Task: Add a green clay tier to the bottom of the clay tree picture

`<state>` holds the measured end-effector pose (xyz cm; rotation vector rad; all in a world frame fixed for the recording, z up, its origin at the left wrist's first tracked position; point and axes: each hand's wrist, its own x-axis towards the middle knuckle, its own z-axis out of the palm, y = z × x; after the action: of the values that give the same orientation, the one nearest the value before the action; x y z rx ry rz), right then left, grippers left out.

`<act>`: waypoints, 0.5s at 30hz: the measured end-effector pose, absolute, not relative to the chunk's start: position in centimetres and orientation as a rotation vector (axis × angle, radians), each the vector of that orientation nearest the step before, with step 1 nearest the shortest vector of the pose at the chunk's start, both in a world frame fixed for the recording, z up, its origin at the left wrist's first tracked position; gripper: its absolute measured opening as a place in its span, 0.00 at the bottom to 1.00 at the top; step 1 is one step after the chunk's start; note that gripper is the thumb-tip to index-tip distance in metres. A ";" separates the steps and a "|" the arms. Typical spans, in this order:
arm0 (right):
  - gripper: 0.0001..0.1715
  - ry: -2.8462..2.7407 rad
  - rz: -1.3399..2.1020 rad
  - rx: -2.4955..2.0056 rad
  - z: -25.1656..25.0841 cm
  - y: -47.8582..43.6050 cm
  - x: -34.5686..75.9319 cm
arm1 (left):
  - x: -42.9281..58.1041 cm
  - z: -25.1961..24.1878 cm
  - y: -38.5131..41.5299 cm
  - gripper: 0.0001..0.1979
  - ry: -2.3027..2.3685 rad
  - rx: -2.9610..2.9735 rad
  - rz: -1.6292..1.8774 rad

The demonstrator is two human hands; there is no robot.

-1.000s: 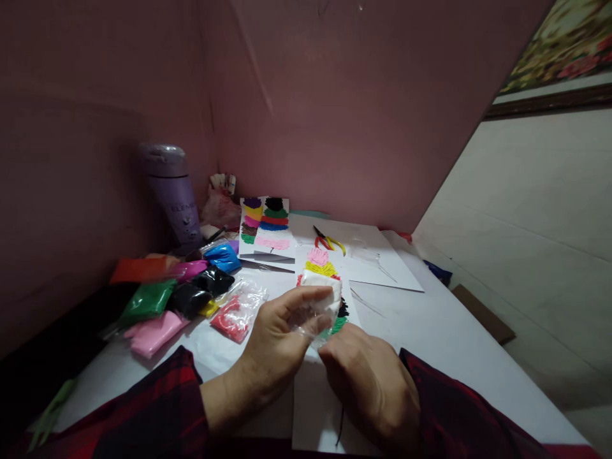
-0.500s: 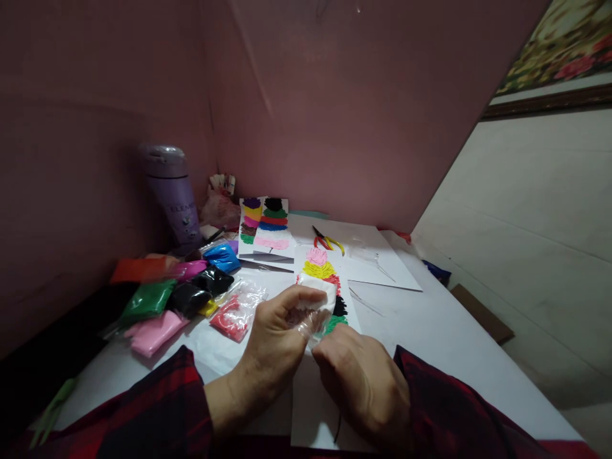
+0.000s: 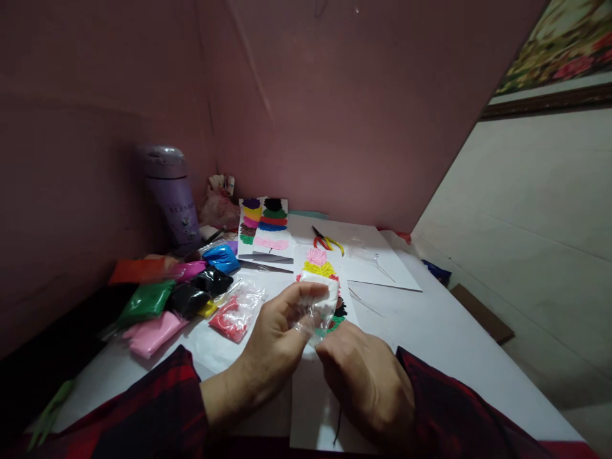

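A clear plastic packet of white clay (image 3: pixel 321 294) is held up above the table between my hands. My left hand (image 3: pixel 273 331) grips it from the left, thumb and fingers closed on the packet. My right hand (image 3: pixel 366 376) is curled closed at its lower edge, pinching the clear plastic; its fingertips are mostly hidden. Behind and below lies a white sheet (image 3: pixel 310 408) with bands of pink, yellow, red, black and green clay (image 3: pixel 318 268), partly covered by my hands. An opened packet of red clay (image 3: pixel 234 315) rests left of my left hand.
Several coloured clay packets (image 3: pixel 157 331) are heaped at the left, before a purple tumbler (image 3: pixel 172 197). A card with coloured strips (image 3: pixel 265 223) leans at the back. Pliers (image 3: pixel 327 242) lie on a white board (image 3: pixel 382 274), and green scissors or tweezers (image 3: pixel 52 408) are at the near left.
The packet has shifted slightly to the right and tilted a little, and my right hand has moved slightly right and down. Both hands keep hold of the plastic.
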<state>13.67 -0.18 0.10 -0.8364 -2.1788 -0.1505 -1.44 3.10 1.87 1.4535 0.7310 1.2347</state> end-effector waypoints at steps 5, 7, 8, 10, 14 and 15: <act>0.14 -2.152 -0.186 -0.837 0.5 -0.2 13.7 | -1.4 1.7 3.2 0.13 0.758 1.447 1.228; 0.13 -2.146 -0.216 -0.834 0.5 -0.3 13.6 | -1.4 1.7 3.2 0.13 0.754 1.447 1.233; 0.13 -2.142 -0.222 -0.836 0.5 -0.3 13.6 | -1.3 1.7 3.2 0.13 0.752 1.452 1.235; 0.13 -2.133 -0.201 -0.848 0.5 -0.3 13.5 | -1.3 1.7 3.1 0.12 0.757 1.465 1.241; 0.15 -2.126 -0.166 -0.854 0.3 -0.4 13.4 | -1.2 1.7 2.9 0.10 0.803 1.466 1.259; 0.16 -2.124 -0.184 -0.857 0.3 -0.4 13.3 | -1.1 1.7 2.9 0.09 0.813 1.467 1.269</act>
<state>13.32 -0.41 0.28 -0.8572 -2.1237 -0.1844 -1.14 2.94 1.71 1.4673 0.8127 1.2687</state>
